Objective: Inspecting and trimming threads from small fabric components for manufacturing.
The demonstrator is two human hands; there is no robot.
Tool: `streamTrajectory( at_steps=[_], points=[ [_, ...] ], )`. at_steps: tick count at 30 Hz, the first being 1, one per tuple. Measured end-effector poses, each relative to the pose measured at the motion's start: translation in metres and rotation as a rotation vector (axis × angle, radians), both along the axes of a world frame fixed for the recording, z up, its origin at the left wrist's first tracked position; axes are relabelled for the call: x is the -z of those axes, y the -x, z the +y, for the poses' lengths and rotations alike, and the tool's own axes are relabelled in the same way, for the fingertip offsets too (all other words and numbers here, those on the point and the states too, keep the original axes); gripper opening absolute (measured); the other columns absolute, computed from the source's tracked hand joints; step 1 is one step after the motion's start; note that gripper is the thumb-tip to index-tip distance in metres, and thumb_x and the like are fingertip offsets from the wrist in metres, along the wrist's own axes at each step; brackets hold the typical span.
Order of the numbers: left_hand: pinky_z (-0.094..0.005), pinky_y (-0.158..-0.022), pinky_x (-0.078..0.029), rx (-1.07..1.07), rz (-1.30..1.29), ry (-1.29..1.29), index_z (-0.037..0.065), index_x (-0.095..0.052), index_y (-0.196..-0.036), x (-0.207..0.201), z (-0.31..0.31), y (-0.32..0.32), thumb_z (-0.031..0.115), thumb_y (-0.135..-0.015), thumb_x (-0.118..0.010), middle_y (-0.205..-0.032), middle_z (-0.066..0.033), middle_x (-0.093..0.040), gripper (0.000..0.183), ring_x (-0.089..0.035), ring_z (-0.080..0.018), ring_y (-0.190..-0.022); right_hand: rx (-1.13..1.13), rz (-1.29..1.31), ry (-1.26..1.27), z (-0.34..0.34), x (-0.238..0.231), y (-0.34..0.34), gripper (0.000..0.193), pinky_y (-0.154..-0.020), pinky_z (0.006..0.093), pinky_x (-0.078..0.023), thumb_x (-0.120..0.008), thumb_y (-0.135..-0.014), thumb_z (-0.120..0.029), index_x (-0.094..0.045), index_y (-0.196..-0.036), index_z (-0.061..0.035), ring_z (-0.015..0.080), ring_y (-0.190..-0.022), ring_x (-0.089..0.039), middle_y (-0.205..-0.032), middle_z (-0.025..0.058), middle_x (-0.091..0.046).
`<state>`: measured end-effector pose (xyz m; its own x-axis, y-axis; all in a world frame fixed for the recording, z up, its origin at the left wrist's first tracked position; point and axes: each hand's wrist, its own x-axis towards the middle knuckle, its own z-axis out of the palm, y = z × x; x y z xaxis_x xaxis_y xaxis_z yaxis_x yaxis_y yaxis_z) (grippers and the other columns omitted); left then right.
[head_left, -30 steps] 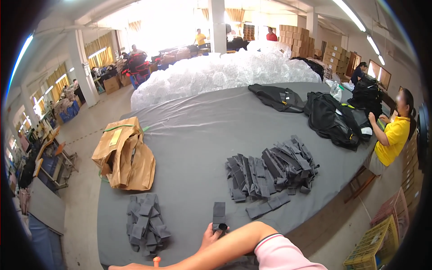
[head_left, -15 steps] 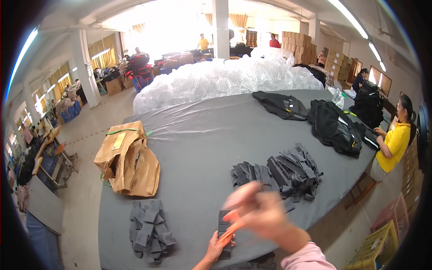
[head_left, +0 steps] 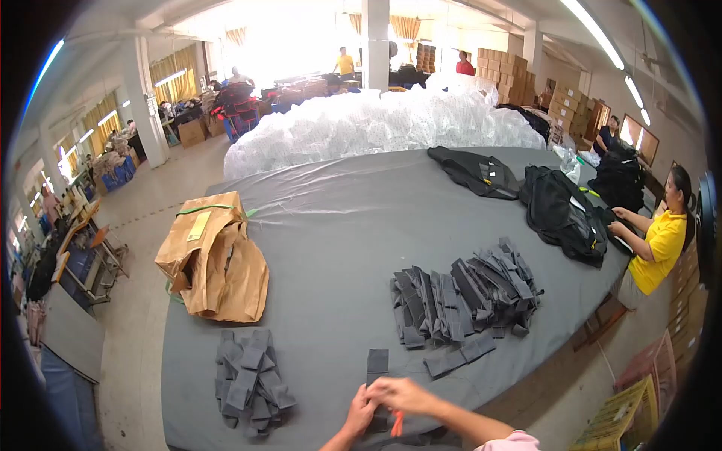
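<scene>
In front of me, at the table's near edge, a dark grey fabric strip (head_left: 377,361) lies lengthwise under my hands. My left hand (head_left: 359,412) is closed around its near part, thumb and fingertips drawn together. My right hand (head_left: 404,395) is closed too, its fingertips meeting those of the left over the strip. Below the right palm hangs a narrow orange band-like thing (head_left: 397,422); its exact kind is unclear. To the right lies a large heap of dark grey strips (head_left: 470,293), with a loose strip (head_left: 460,355) before it. A smaller heap (head_left: 252,383) is at left.
A crumpled brown paper bag (head_left: 214,259) stands on the grey-covered table (head_left: 323,240), left side. Black garments or bags (head_left: 564,214) lie at right, beside a co-worker in yellow (head_left: 658,244). Clear plastic bags (head_left: 383,124) are piled beyond. A yellow crate (head_left: 620,421) stands lower right.
My right hand has come down and left to meet my left hand. The orange thing, earlier stretched slantwise between the hands, now hangs below the right one.
</scene>
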<state>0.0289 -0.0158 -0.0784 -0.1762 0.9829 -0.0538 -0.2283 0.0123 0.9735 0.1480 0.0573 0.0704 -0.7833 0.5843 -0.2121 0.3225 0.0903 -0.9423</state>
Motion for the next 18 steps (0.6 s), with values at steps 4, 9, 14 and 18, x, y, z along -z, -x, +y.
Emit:
streamTrajectory(
  at_steps=[4,9,14,18],
  points=[
    [-0.0326,-0.069,-0.051,0.041,-0.368,0.16,0.001,-0.034,-0.113,-0.01,0.006,-0.007,0.016,-0.089,-0.054,-0.103,-0.017,-0.06,0.035,-0.061,-0.0204,-0.077,-0.355,-0.085,0.053,-0.037,0.005,0.037,0.032,-0.058,0.024,-0.044,-0.041,-0.094,-0.035,-0.056,-0.106,-0.009,0.0101,-0.061,-0.054,-0.077,0.0053,-0.058],
    [-0.0306,-0.061,-0.052,0.066,-0.293,0.071,0.001,-0.037,-0.107,-0.018,0.005,-0.005,0.023,-0.089,-0.054,-0.098,-0.0178,-0.061,0.033,-0.063,-0.0215,-0.069,-0.343,0.142,-0.013,-0.039,0.024,0.022,0.037,-0.05,0.0216,-0.043,-0.04,-0.094,-0.036,-0.055,-0.108,-0.0058,0.0093,-0.049,-0.051,-0.065,0.0031,-0.054],
    [-0.0313,-0.077,-0.049,0.068,-0.283,0.056,0.0,-0.041,-0.111,-0.037,0.002,-0.002,0.015,-0.087,-0.057,-0.101,-0.0144,-0.061,0.033,-0.061,-0.0198,-0.087,-0.058,0.061,0.372,-0.022,0.024,-0.01,0.025,-0.053,0.0215,-0.045,-0.044,-0.094,-0.024,-0.056,-0.102,-0.0027,0.0068,-0.055,-0.052,-0.062,0.0004,-0.052],
    [-0.028,-0.076,-0.048,0.003,-0.193,0.064,-0.002,-0.037,-0.116,-0.019,0.003,-0.003,0.009,-0.088,-0.053,-0.102,-0.0108,-0.057,0.034,-0.057,-0.016,-0.087,0.243,0.111,0.259,-0.021,0.047,-0.017,0.021,-0.054,0.0213,-0.046,-0.049,-0.092,-0.019,-0.057,-0.096,-0.0002,0.0064,-0.055,-0.052,-0.066,-0.0005,-0.053]
  ],
)
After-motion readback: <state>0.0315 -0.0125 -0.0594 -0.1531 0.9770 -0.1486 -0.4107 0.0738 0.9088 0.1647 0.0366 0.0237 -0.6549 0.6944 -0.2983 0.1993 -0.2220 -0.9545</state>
